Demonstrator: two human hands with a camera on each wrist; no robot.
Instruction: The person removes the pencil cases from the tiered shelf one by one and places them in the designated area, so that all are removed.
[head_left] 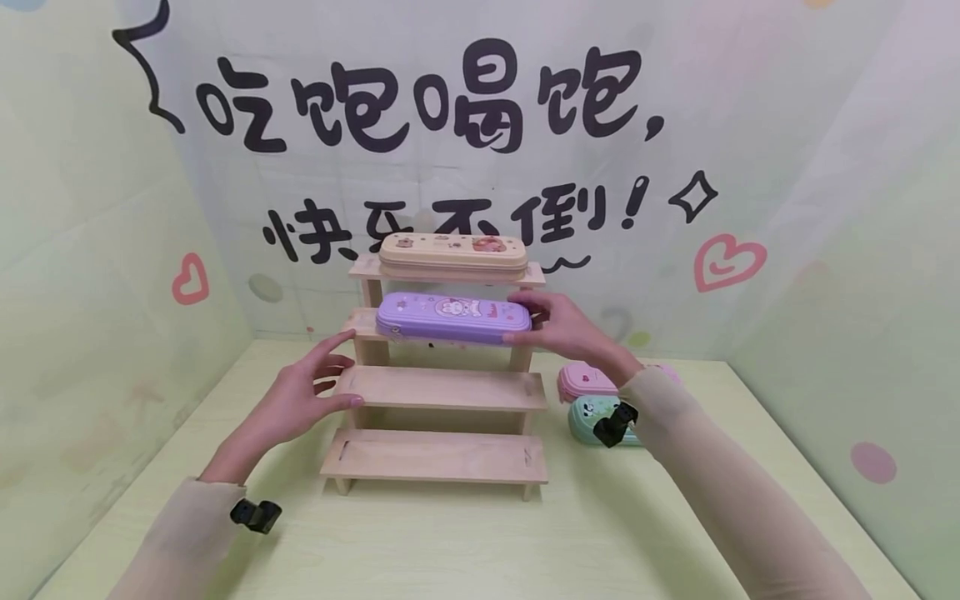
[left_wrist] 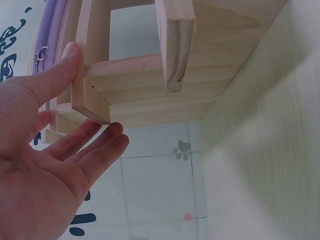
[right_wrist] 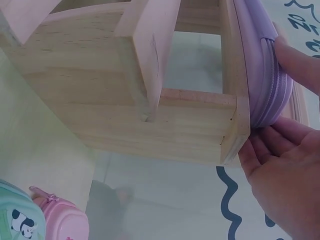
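A purple pencil case (head_left: 453,318) with a cartoon print lies lengthwise on the second shelf from the top of a stepped wooden rack (head_left: 442,390). My right hand (head_left: 562,325) grips its right end, thumb at the front and fingers behind. In the right wrist view, the case's zipped end (right_wrist: 270,85) sits between that thumb and the fingers. At the rack's left side, my left hand (head_left: 303,392) holds a shelf end, the thumb on the front edge and the other fingers around the side. A cream pencil case (head_left: 453,257) occupies the top shelf.
Right of the rack, a green pencil case (head_left: 588,419) with a panda print and a pink pencil case (head_left: 581,381) lie on the pale table (head_left: 420,550), partly behind my right forearm. A printed cloth wall (head_left: 480,175) stands close behind the rack.
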